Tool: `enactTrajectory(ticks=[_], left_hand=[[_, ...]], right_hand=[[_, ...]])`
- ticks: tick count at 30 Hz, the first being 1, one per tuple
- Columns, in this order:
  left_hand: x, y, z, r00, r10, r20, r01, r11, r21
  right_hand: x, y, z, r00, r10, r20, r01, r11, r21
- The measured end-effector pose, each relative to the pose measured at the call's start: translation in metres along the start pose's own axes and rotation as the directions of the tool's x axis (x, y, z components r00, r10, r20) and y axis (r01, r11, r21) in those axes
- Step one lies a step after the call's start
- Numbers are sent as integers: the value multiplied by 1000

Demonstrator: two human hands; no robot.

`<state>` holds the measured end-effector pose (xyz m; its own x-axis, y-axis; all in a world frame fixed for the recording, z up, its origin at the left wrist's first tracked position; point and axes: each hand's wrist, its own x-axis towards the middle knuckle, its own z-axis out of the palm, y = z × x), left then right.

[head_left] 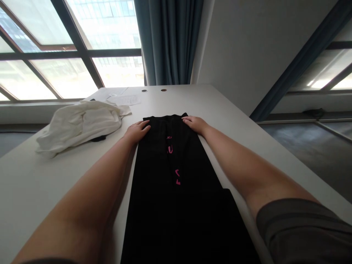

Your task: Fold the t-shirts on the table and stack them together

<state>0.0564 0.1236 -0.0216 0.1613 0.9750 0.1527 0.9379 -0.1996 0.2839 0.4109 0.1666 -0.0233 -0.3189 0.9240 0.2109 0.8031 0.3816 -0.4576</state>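
A black garment (165,216) with pink print lies lengthwise on the white table, its far edge slightly wavy. The pink marks run down a creased strip near its middle and are partly hidden by folds. My left hand (136,131) rests at the far left corner, fingers stretched over the cloth and slightly apart. At the far right corner, my right hand (194,124) lies with its fingertips on the fabric. Neither hand shows a closed grip. The near end of the garment runs out of view at the bottom, and its right side has a step in its outline.
A crumpled white cloth item (85,124) with a dark part beneath lies on the left of the table (225,128). Papers (125,99) lie at the far left, near two round cable holes. Beyond stand a blue curtain (167,40) and windows (115,25).
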Motion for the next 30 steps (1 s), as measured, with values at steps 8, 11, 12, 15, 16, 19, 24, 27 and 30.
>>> enactTrajectory(ticks=[8,11,12,15,16,19,24,27,30], left_hand=[[49,-13,9,990,31,-136,-64,967,-245],[42,-15,5,966,25,-259,-98,957,-273],[39,-14,3,957,17,-291,-97,960,-264],[24,-4,-7,928,-16,-373,-81,967,-242],[18,0,-10,914,-26,-404,-84,964,-252],[-5,15,-24,871,-48,-489,-112,949,-294],[-65,29,-48,821,11,-571,-187,950,-249],[-111,28,-55,817,86,-570,-240,950,-200],[-151,24,-55,875,302,-378,-383,910,-157]], right_hand=[[21,21,2,991,10,-133,16,981,195],[16,19,4,963,32,-266,54,949,311],[14,16,3,953,48,-300,59,940,337],[4,3,-1,928,82,-365,62,928,366],[0,-2,-3,918,81,-389,71,930,361],[-21,-18,-13,864,47,-501,138,936,325],[-84,-45,-39,863,-51,-502,246,911,331],[-132,-53,-57,888,-199,-414,319,916,244],[-172,-50,-65,898,-391,-199,419,899,125]])
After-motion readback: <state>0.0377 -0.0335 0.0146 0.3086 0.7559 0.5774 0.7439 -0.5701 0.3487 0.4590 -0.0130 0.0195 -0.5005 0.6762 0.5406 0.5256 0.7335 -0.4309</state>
